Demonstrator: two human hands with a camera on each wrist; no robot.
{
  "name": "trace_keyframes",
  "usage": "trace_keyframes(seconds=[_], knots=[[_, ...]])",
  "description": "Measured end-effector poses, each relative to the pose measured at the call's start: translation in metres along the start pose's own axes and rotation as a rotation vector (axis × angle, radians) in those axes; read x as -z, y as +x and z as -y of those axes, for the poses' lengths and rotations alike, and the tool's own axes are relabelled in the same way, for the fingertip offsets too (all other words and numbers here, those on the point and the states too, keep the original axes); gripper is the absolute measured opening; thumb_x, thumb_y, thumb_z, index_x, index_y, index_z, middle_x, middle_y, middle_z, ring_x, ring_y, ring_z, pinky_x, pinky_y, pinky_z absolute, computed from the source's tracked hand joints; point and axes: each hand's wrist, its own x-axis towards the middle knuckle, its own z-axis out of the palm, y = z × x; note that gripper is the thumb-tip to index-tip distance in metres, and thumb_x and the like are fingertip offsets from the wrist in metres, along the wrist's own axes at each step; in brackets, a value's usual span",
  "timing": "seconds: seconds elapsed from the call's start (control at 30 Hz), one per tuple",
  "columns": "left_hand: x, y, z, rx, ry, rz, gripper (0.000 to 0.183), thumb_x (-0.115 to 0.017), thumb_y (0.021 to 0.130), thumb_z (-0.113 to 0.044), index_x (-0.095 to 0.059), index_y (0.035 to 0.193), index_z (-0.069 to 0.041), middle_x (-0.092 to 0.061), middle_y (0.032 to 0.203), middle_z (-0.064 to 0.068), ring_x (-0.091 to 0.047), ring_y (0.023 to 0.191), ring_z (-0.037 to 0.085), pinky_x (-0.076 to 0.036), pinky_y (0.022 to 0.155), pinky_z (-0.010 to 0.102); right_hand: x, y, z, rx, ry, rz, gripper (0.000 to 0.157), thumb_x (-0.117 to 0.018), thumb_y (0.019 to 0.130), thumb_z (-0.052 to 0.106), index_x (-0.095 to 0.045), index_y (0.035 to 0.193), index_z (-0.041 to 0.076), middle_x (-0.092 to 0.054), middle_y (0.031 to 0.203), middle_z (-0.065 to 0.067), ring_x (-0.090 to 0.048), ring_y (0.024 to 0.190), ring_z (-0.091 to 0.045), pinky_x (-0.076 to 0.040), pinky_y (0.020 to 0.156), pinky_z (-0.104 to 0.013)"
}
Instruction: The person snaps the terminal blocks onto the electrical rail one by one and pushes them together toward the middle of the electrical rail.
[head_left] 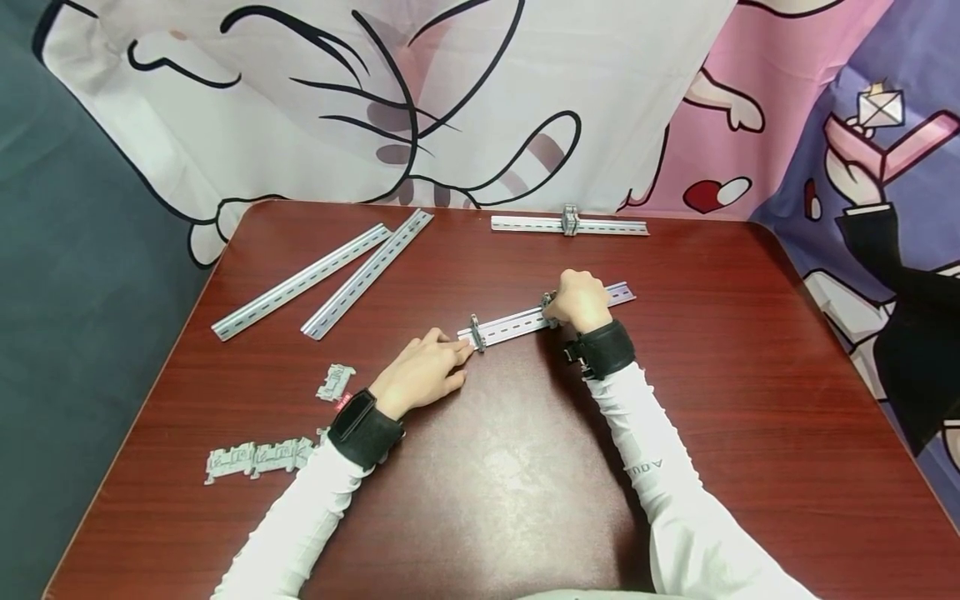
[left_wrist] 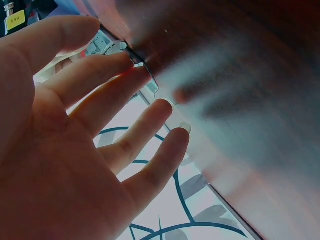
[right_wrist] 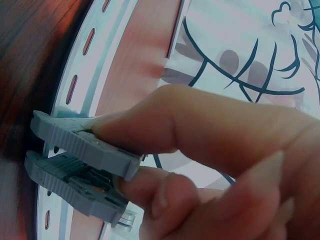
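A slotted metal DIN rail [head_left: 513, 326] lies at a slant mid-table. My left hand [head_left: 423, 372] rests at its left end, with fingers fairly straight and fingertips by a grey end clamp [head_left: 477, 333] that stands on the rail. In the left wrist view, the left hand [left_wrist: 95, 120] has its fingers spread. Farther right along the rail, my right hand [head_left: 581, 302] pinches a grey plastic end clamp [right_wrist: 85, 142] between thumb and finger. Close beside that one, a second grey clamp [right_wrist: 75, 190] sits across the rail, partly covered by the fingertips.
Two bare rails [head_left: 300, 282] lie side by side at the back left, their far ends close together. Another rail [head_left: 525, 223] at the back edge carries grey clamps [head_left: 570, 220]. Grey clamps [head_left: 258, 458] lie flat at the left, with one loose clamp [head_left: 335, 382] near the left wrist.
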Motion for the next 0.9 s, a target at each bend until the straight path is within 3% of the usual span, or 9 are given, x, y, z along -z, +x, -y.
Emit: trace_keyframes(seconds=[0.3, 0.4, 0.53, 0.63, 0.7, 0.8, 0.9], knots=[[0.001, 0.0, -0.001, 0.002, 0.001, 0.002, 0.043, -0.056, 0.095, -0.025, -0.057, 0.135, -0.011, -0.055, 0.141, 0.005, -0.051, 0.113, 0.029, -0.046, 0.084, 0.044, -0.001, 0.0, 0.001, -0.016, 0.005, -0.033, 0.043, -0.078, 0.07, 0.028, -0.067, 0.103, 0.002, -0.065, 0.115, -0.024, -0.064, 0.102, -0.041, -0.054, 0.077, -0.052], [0.001, -0.001, -0.001, 0.001, -0.004, 0.004, 0.043, -0.056, 0.095, -0.025, -0.057, 0.136, -0.011, -0.055, 0.141, 0.005, -0.051, 0.113, 0.029, -0.046, 0.084, 0.044, -0.002, -0.004, 0.004, -0.007, 0.005, -0.083, 0.04, -0.077, 0.073, 0.028, -0.067, 0.102, 0.001, -0.066, 0.112, -0.025, -0.064, 0.1, -0.043, -0.054, 0.076, -0.054], [0.002, -0.002, -0.001, -0.006, -0.01, 0.0, 0.042, -0.057, 0.094, -0.024, -0.058, 0.134, -0.011, -0.057, 0.139, 0.005, -0.052, 0.112, 0.03, -0.046, 0.083, 0.044, -0.007, -0.02, 0.021, 0.137, 0.024, -0.172, 0.036, -0.074, 0.081, 0.037, -0.067, 0.084, 0.001, -0.07, 0.09, -0.022, -0.068, 0.082, -0.04, -0.054, 0.065, -0.05], [0.002, -0.002, 0.0, -0.022, 0.006, -0.02, 0.037, -0.058, 0.094, -0.023, -0.062, 0.129, -0.011, -0.062, 0.133, 0.004, -0.052, 0.106, 0.03, -0.046, 0.078, 0.044, -0.017, -0.034, 0.043, 0.302, 0.056, -0.151, 0.043, -0.069, 0.084, 0.045, -0.061, 0.066, 0.007, -0.066, 0.07, -0.013, -0.066, 0.066, -0.032, -0.051, 0.054, -0.043], [0.002, -0.001, 0.001, -0.033, 0.021, -0.035, 0.032, -0.058, 0.093, -0.022, -0.065, 0.122, -0.011, -0.066, 0.125, 0.004, -0.053, 0.104, 0.03, -0.047, 0.076, 0.044, -0.025, -0.042, 0.057, 0.376, 0.062, -0.124, 0.043, -0.068, 0.085, 0.044, -0.057, 0.061, 0.011, -0.062, 0.066, -0.009, -0.065, 0.063, -0.03, -0.049, 0.052, -0.041], [0.002, -0.001, 0.0, -0.039, 0.029, -0.04, 0.024, -0.058, 0.092, -0.022, -0.067, 0.112, -0.011, -0.068, 0.117, 0.003, -0.052, 0.102, 0.029, -0.047, 0.075, 0.044, -0.038, -0.049, 0.07, 0.401, 0.018, -0.14, 0.035, -0.071, 0.082, 0.037, -0.057, 0.062, 0.012, -0.066, 0.07, -0.011, -0.068, 0.068, -0.034, -0.051, 0.054, -0.044], [0.002, -0.001, -0.001, -0.036, 0.025, -0.032, 0.025, -0.058, 0.092, -0.023, -0.067, 0.112, -0.01, -0.068, 0.116, 0.003, -0.052, 0.105, 0.029, -0.047, 0.078, 0.044, -0.048, -0.05, 0.075, 0.387, -0.017, -0.177, 0.027, -0.076, 0.077, 0.028, -0.058, 0.065, 0.011, -0.069, 0.075, -0.014, -0.069, 0.072, -0.037, -0.053, 0.057, -0.047]])
